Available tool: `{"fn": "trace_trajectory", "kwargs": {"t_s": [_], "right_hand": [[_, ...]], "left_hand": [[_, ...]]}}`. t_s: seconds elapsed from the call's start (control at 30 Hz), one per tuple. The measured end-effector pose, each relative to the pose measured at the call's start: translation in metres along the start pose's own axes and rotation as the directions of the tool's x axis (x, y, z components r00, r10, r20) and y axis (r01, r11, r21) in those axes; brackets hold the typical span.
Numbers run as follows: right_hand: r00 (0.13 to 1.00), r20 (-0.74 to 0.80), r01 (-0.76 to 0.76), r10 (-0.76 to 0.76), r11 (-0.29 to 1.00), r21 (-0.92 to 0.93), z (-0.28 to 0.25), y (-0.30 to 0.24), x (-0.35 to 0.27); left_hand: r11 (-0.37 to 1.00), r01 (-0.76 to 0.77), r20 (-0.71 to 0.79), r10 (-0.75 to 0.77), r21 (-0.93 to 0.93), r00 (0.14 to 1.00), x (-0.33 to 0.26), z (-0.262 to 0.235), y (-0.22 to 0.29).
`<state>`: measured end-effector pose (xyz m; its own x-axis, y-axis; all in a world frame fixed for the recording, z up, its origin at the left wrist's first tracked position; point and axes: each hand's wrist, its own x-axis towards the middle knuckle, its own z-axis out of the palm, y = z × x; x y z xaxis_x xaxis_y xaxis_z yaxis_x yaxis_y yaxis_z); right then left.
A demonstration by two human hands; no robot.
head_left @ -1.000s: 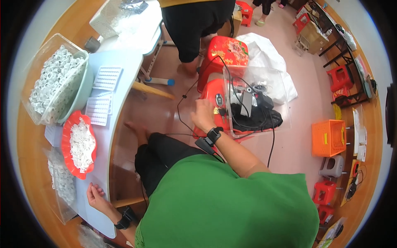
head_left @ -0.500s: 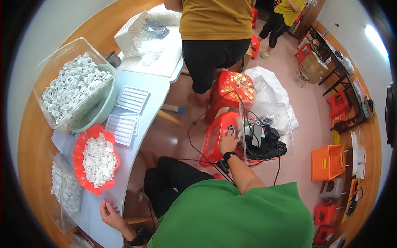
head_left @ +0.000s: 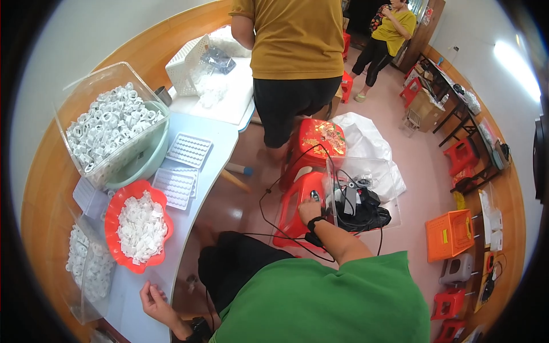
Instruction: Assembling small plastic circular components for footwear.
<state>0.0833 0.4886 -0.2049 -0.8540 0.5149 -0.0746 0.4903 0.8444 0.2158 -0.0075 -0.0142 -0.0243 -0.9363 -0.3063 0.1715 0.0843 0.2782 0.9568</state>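
Note:
My right hand (head_left: 310,211) reaches down over a red plastic stool (head_left: 297,224), its fingers closed on a small dark object with a pale part (head_left: 314,196). Too little of that object shows to tell its kind. Beside this hand is a clear plastic box (head_left: 398,210) holding a black bag (head_left: 372,215), a grey block and cables. At the near edge of the pale blue table (head_left: 134,291), my left hand (head_left: 154,302) hovers with loosely bent fingers and nothing visible in it. Close to it stands a red scalloped bowl (head_left: 112,228) of small white pieces (head_left: 141,227).
A clear bin of white plastic parts (head_left: 111,123) leans over a pale green basin (head_left: 150,161). White ridged trays (head_left: 190,150) lie alongside. A person in a mustard shirt (head_left: 297,37) stands ahead, near another red stool (head_left: 320,140). Black cables (head_left: 262,203) loop around the stools.
The whole view has tilted up a little, so things sit lower in the picture. Both hands keep nearly the same places. The far person in yellow has raised an arm.

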Motion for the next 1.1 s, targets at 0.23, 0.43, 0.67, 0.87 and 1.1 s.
{"fn": "trace_trajectory", "kwargs": {"t_s": [0.23,0.43,0.67,0.87,1.1], "right_hand": [[0.997,-0.079,0.014,-0.005,0.994,0.112,0.006,0.01,0.003],[0.926,-0.131,-0.245,0.354,0.828,0.505,0.006,0.025,0.022],[0.956,0.197,-0.179,0.219,-0.098,0.979,-0.018,0.035,0.039],[0.969,0.235,-0.199,0.081,-0.311,0.929,-0.079,0.037,0.032],[0.993,0.118,-0.091,0.02,-0.516,0.852,-0.132,0.047,0.032]], "left_hand": [[0.999,-0.009,-0.001,0.009,-0.033,1.0,-0.001,-0.004,-0.008],[0.999,-0.031,-0.001,0.031,-0.013,1.0,0.0,-0.001,-0.003],[0.999,-0.034,-0.013,0.034,0.002,0.999,-0.001,0.004,0.003],[0.999,-0.037,-0.023,0.036,-0.008,0.999,-0.004,-0.001,0.002],[0.999,-0.044,-0.014,0.044,0.006,0.999,-0.003,0.0,0.002]]}}
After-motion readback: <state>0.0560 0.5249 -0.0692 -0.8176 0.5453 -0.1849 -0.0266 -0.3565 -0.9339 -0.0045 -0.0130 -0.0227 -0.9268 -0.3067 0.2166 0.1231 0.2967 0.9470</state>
